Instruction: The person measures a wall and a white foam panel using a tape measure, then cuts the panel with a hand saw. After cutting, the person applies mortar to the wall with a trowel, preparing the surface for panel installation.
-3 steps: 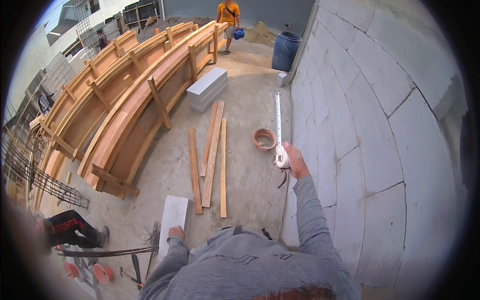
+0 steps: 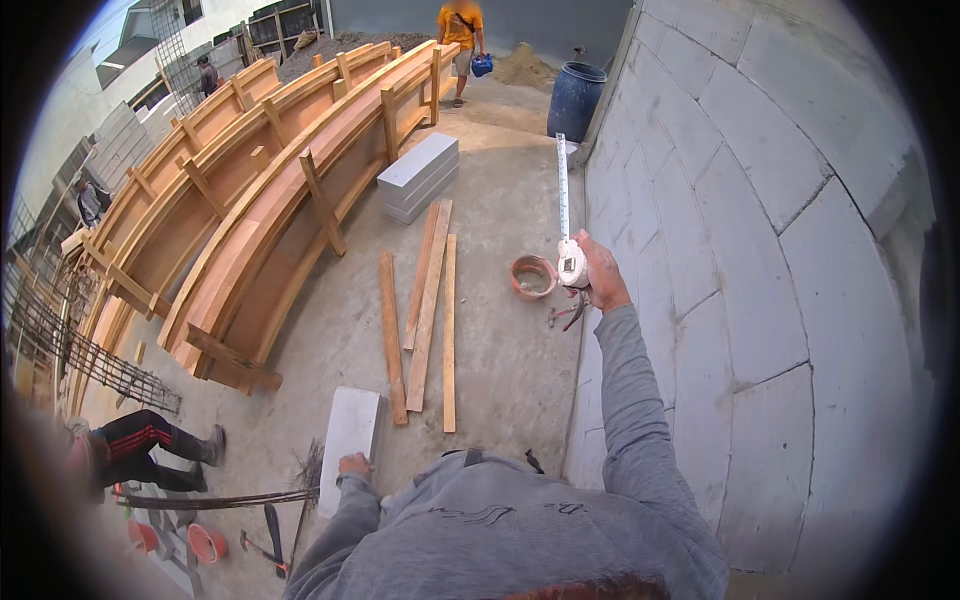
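The right hand (image 2: 603, 276) had its fingers clamped on the tape (image 2: 572, 266) — held near the wall (image 2: 690, 340), its blade (image 2: 563, 190) run out toward the barrel (image 2: 577, 105). The left hand (image 2: 355, 464) touched the block (image 2: 350, 430) — whether its fingers gripped could not be made out. Wood strips (image 2: 432, 300) lay on the floor (image 2: 500, 375) between the hands.

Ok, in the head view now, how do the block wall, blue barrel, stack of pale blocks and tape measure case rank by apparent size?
1. Block wall
2. Stack of pale blocks and blue barrel: too alike to rank
3. Tape measure case
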Tool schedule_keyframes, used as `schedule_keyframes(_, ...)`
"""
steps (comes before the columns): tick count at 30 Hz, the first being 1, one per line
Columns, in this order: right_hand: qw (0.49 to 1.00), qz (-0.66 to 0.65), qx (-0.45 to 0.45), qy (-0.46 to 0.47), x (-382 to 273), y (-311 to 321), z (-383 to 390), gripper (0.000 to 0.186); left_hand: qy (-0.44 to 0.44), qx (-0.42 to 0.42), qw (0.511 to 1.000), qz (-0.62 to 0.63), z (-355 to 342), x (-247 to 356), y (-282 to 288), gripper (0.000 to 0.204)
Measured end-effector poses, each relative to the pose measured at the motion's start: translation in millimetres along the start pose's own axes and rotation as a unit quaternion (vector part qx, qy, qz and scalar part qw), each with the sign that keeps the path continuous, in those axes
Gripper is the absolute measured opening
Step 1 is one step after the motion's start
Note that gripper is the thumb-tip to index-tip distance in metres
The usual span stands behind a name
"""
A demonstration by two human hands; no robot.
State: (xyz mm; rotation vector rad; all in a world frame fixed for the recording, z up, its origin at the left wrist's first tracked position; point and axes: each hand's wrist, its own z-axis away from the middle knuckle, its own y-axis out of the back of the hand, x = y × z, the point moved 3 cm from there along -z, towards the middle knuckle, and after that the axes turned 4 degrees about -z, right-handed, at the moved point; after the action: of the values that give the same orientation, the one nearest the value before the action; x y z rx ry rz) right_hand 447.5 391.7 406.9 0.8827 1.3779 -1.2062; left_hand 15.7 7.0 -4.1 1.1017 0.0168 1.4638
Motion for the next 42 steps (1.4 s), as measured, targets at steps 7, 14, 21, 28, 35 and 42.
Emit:
schedule_keyframes(7, 0.998, -0.029, -0.046, -0.015, 40, -38, 10, 0.041, -0.108, -0.026, 0.988, -0.107, 40, -56, 19, 0.028)
schedule_keyframes(14, 0.919, 0.366, -0.015, -0.144, 294, 54, 107, 0.052, -0.269, -0.060, 0.928, -0.250, 50, -83, 24, 0.022)
schedule_keyframes(21, 0.719, 0.535, -0.097, -0.434, 385, 114, 293, 0.068, -0.021, -0.114, 0.989, -0.094, 39, -31, 28, 0.024)
schedule_keyframes(28, 0.767, 0.499, -0.054, -0.400, 423, 138, 336, 0.057, -0.066, -0.098, 0.940, -0.320, -15, 3, 2, 0.028)
schedule_keyframes(35, 0.817, 0.463, -0.019, -0.344, 391, 117, 303, 0.047, -0.005, -0.060, 0.996, -0.068, -64, -23, -35, 0.016)
schedule_keyframes(42, 0.801, 0.510, -0.067, -0.306, 410, 134, 302, 0.048, 0.017, 0.010, 1.000, 0.003, -22, -30, -14, 0.016)
